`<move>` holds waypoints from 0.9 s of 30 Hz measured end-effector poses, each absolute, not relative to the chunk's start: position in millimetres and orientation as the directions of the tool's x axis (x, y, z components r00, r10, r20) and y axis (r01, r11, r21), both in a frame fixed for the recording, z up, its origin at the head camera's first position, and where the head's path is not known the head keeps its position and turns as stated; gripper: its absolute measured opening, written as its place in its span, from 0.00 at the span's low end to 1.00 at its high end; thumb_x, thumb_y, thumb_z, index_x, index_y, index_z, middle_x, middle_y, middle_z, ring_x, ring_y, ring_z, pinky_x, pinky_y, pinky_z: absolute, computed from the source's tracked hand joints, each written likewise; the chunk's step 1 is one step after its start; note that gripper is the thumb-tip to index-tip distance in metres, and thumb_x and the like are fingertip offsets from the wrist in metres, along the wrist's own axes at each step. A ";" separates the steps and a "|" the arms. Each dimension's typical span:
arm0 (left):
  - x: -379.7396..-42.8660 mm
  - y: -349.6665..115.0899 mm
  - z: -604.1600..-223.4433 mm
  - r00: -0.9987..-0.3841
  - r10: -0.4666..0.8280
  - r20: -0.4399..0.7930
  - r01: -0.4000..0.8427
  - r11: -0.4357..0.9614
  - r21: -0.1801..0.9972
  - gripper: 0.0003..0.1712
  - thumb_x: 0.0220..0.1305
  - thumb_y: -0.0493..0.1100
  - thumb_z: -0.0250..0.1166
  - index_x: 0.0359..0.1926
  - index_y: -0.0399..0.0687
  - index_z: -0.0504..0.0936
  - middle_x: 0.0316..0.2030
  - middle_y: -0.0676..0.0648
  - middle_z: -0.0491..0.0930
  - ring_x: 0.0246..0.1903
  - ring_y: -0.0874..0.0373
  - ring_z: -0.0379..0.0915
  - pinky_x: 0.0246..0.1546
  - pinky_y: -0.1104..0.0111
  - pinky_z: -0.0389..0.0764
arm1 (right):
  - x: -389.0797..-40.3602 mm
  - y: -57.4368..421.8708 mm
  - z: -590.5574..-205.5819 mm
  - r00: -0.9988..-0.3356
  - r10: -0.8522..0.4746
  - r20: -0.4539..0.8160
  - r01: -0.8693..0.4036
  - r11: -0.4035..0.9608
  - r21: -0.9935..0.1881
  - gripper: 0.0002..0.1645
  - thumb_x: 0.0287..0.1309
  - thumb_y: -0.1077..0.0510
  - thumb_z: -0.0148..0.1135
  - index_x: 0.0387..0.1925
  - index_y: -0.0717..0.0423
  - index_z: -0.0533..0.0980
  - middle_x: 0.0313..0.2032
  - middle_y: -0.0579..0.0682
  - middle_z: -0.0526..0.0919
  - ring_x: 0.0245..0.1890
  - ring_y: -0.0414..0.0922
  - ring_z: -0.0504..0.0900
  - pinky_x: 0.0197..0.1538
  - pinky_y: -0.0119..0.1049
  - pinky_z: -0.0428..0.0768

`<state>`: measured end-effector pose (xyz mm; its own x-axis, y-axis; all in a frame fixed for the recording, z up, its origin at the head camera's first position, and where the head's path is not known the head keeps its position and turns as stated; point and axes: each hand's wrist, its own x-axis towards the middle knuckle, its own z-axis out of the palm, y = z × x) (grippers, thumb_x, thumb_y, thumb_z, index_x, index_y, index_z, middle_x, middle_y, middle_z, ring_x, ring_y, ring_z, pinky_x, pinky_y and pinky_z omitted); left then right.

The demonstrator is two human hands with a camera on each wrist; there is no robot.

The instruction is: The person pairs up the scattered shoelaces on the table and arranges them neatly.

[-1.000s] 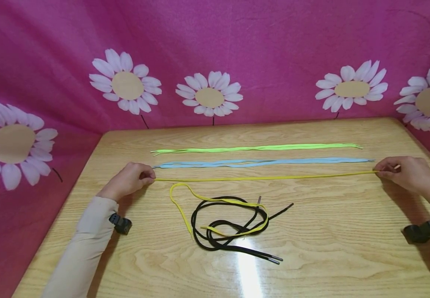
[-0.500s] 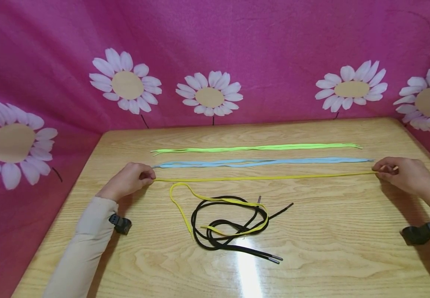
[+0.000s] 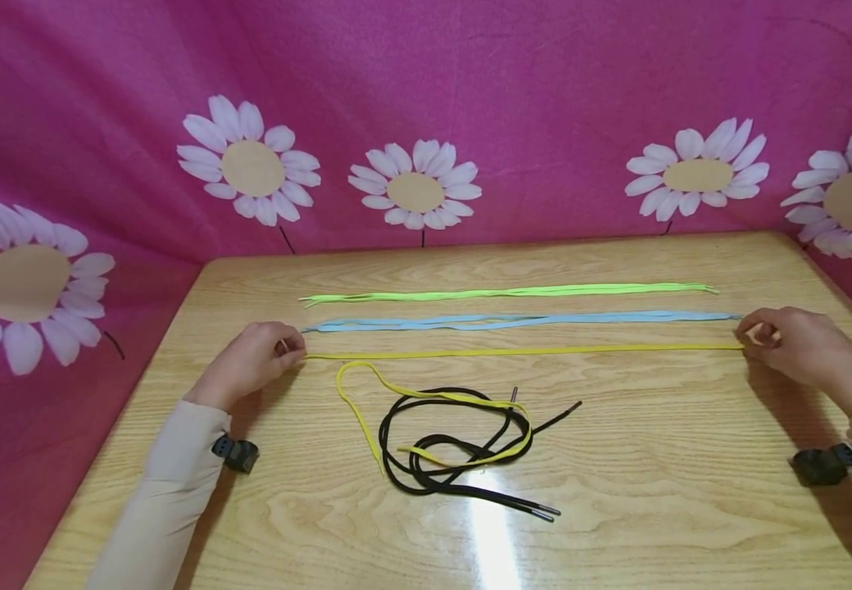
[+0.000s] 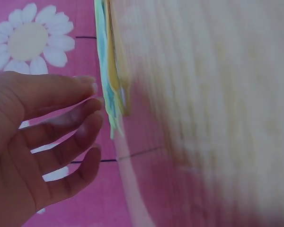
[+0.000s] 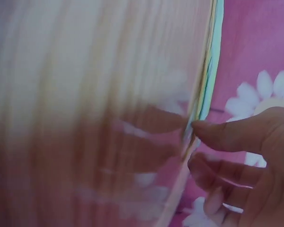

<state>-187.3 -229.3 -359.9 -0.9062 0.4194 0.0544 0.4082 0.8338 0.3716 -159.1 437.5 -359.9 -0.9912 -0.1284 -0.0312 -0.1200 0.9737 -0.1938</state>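
A yellow shoelace (image 3: 514, 352) is stretched nearly straight across the table. At its left end is my left hand (image 3: 252, 360), fingers loosely bent; in the left wrist view the fingertips (image 4: 92, 87) stand just beside the laces, with nothing between them. My right hand (image 3: 802, 348) is at the other end, its thumb overlapping the lace ends in the right wrist view while the index finger stands apart below. Just behind lies a folded light blue shoelace (image 3: 500, 321), and farther back a bright green one (image 3: 507, 292).
In front, black round laces (image 3: 463, 492) with metal tips lie in loops, tangled with another yellow shoelace (image 3: 355, 414). The wooden table (image 3: 654, 508) reflects a bright light. A pink cloth (image 3: 544, 98) with white daisies hangs behind and at the sides.
My right hand has shifted slightly to the left, and the yellow lace's right end sits a little lower, nearer the table. My left hand has barely moved; the other laces lie as before.
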 end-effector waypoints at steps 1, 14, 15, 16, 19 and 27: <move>-183.8 -227.5 -359.4 -0.903 0.422 0.077 0.419 0.830 0.368 0.02 0.59 0.33 0.67 0.34 0.37 0.83 0.30 0.46 0.81 0.29 0.55 0.75 0.33 0.61 0.77 | -157.4 432.5 -356.5 -0.992 -0.118 -0.048 -0.107 0.977 -0.187 0.17 0.48 0.70 0.64 0.43 0.70 0.74 0.32 0.65 0.77 0.32 0.59 0.77 0.34 0.53 0.75; -128.6 -186.2 -360.2 -0.710 0.701 0.068 0.678 0.654 0.336 0.05 0.62 0.35 0.66 0.40 0.44 0.82 0.30 0.54 0.79 0.29 0.65 0.71 0.33 0.67 0.77 | -137.9 280.4 -337.8 -0.880 -0.426 0.209 -0.449 0.890 -0.077 0.16 0.47 0.68 0.71 0.41 0.62 0.80 0.36 0.59 0.81 0.21 0.49 0.77 0.24 0.47 0.74; -125.1 -183.7 -359.7 -0.701 0.711 0.051 0.682 0.647 0.342 0.05 0.62 0.35 0.65 0.40 0.44 0.82 0.30 0.54 0.80 0.29 0.65 0.71 0.33 0.67 0.77 | -135.7 265.9 -338.6 -0.864 -0.459 0.207 -0.484 0.870 -0.091 0.14 0.49 0.68 0.70 0.40 0.61 0.80 0.35 0.57 0.82 0.21 0.48 0.77 0.25 0.45 0.75; -121.4 -181.0 -359.2 -0.693 0.720 0.036 0.686 0.643 0.340 0.05 0.62 0.36 0.65 0.40 0.44 0.82 0.31 0.54 0.80 0.29 0.65 0.72 0.34 0.67 0.77 | -133.4 251.5 -339.8 -0.846 -0.493 0.204 -0.520 0.848 -0.107 0.13 0.49 0.68 0.70 0.39 0.60 0.81 0.34 0.55 0.82 0.20 0.45 0.76 0.24 0.43 0.75; -110.3 -172.5 -358.1 -0.678 0.735 0.011 0.697 0.639 0.324 0.05 0.63 0.37 0.65 0.40 0.45 0.82 0.31 0.53 0.81 0.30 0.64 0.75 0.33 0.66 0.78 | -124.4 209.2 -344.1 -0.781 -0.589 0.207 -0.621 0.770 -0.150 0.09 0.48 0.69 0.67 0.33 0.56 0.81 0.30 0.48 0.81 0.22 0.41 0.77 0.25 0.38 0.76; -83.3 -151.1 -356.1 -0.667 0.744 0.023 0.720 0.637 0.273 0.07 0.62 0.39 0.66 0.41 0.47 0.78 0.26 0.54 0.78 0.24 0.65 0.72 0.27 0.67 0.75 | -94.8 121.1 -355.3 -0.620 -0.762 0.185 -0.784 0.610 -0.114 0.10 0.56 0.59 0.67 0.23 0.49 0.75 0.21 0.42 0.71 0.20 0.38 0.72 0.25 0.37 0.72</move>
